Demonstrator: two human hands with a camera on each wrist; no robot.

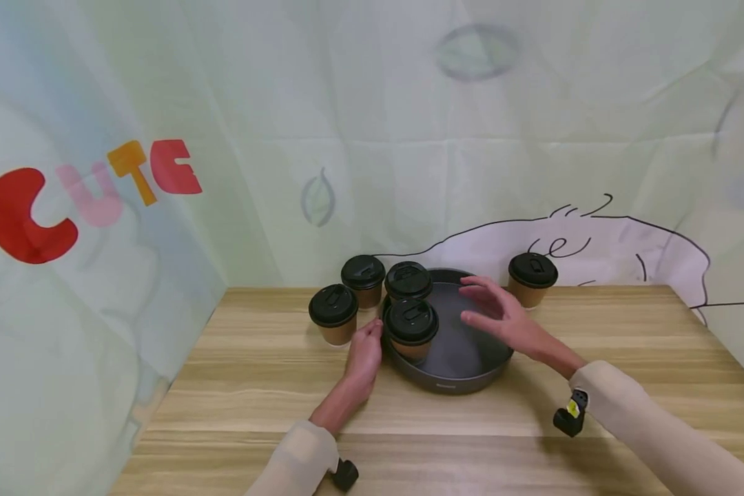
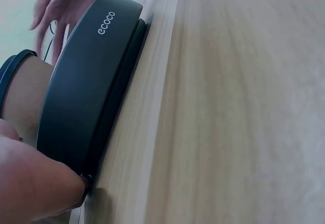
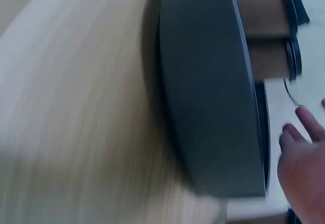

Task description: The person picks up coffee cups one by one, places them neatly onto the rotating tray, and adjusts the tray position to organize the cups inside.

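Observation:
A round dark grey tray (image 1: 465, 337), marked "ecoco" on its side wall (image 2: 91, 82), stands on the table. Two brown paper cups with black lids are in its left part, a front cup (image 1: 412, 327) and a rear cup (image 1: 408, 281). My left hand (image 1: 364, 355) grips the tray's left rim, its thumb (image 2: 40, 183) against the wall. Over the right side of the tray hovers my right hand (image 1: 502, 320), fingers spread and holding nothing. It also shows in the right wrist view, where the hand (image 3: 307, 168) is apart from the tray.
Two more lidded cups stand just left of the tray, a nearer cup (image 1: 335, 313) and a farther cup (image 1: 364, 279). Another lidded cup (image 1: 532, 277) is behind my right hand. A printed curtain (image 1: 372, 138) hangs along the wooden table's (image 1: 446, 441) back edge.

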